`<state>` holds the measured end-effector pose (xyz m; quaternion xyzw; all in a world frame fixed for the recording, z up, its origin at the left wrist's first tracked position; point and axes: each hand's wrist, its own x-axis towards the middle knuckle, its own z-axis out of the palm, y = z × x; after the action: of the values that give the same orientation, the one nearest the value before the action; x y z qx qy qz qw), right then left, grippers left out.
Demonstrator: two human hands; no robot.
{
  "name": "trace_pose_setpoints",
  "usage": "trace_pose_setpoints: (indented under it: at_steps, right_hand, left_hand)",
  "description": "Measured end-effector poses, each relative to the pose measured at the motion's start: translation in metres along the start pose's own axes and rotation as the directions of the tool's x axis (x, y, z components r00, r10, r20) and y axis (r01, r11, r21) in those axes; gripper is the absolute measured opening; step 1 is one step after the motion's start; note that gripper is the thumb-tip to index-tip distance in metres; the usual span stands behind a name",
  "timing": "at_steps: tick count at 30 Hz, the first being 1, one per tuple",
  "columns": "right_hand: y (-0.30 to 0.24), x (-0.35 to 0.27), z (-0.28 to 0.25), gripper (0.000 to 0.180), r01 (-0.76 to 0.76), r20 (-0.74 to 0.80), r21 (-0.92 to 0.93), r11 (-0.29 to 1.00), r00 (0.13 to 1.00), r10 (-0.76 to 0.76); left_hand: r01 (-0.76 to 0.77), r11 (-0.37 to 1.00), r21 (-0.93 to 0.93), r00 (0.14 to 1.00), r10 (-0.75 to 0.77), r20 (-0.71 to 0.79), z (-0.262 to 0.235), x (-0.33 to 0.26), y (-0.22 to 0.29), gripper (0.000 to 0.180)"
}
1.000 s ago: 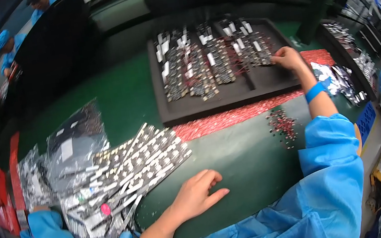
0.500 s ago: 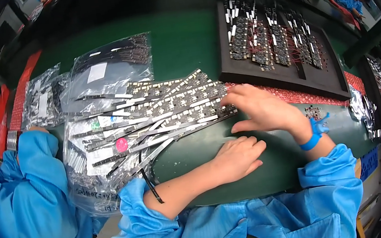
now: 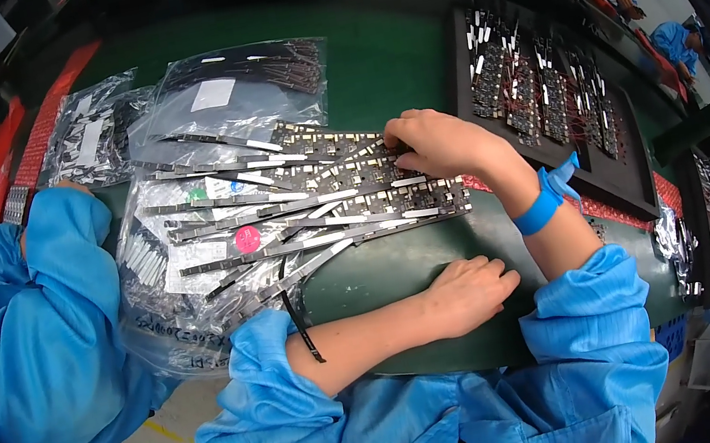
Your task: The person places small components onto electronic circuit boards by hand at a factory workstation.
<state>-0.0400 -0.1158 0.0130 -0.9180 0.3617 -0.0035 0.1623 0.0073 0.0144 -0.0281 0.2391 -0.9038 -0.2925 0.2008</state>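
A pile of dark circuit board strips point(image 3: 343, 205) with white tabs and long black tails lies at the middle of the table. My right hand point(image 3: 441, 143), a blue band point(image 3: 542, 214) round its wrist, reaches over the pile's right end, thumb and fingers closed on the end of a circuit board. Nearer to me, my left hand point(image 3: 475, 293) rests on the green table point(image 3: 365, 281) with fingers curled; nothing shows in it, though its underside is hidden. A thin black strip point(image 3: 300, 324) hangs across my left forearm.
Clear plastic bags point(image 3: 176, 331) lie under and left of the pile, another bag point(image 3: 243, 85) behind it. A black tray point(image 3: 540, 148) of wired boards stands at the right on red bubble wrap point(image 3: 621, 213). Close at left is a co-worker's blue sleeve point(image 3: 34, 322); other people work farther back.
My right hand has moved from beside the boards onto the pile's end, its fingers closing on a board. The view has shifted; my left hand still rests on the table.
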Motion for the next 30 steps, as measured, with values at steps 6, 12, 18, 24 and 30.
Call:
trace_pose_setpoints:
  at_steps: [6, 12, 18, 24, 30]
  right_hand:
    - [0.006, 0.006, -0.005, 0.032, -0.09, 0.145, 0.06, 0.994, 0.986, 0.081]
    - [0.002, 0.004, -0.01, 0.039, -0.138, 0.216, 0.081, 0.987, 0.969, 0.118]
    - [-0.004, 0.001, -0.019, 0.034, -0.175, 0.339, 0.181, 0.968, 0.935, 0.106]
    - [-0.004, -0.003, -0.004, 0.031, 0.051, 0.181, 0.022, 0.998, 0.982, -0.055]
    - [-0.007, -0.007, -0.016, 0.032, -0.075, 0.235, 0.245, 0.967, 0.972, 0.015]
  left_hand:
    - [0.015, 1.0, -0.017, 1.0, -0.015, -0.027, 0.0, 0.0, -0.002, 0.023]
    - [0.045, 0.999, 0.009, 0.996, -0.045, -0.077, 0.002, 0.0, -0.013, 0.024]
    - [0.094, 0.995, 0.035, 0.99, -0.09, -0.11, -0.002, 0.0, -0.017, 0.024]
    - [0.118, 0.993, 0.032, 0.988, -0.114, -0.107, -0.003, -0.002, -0.016, 0.024]
    - [0.093, 0.994, 0.057, 0.987, -0.084, -0.139, -0.001, -0.002, -0.017, 0.023]
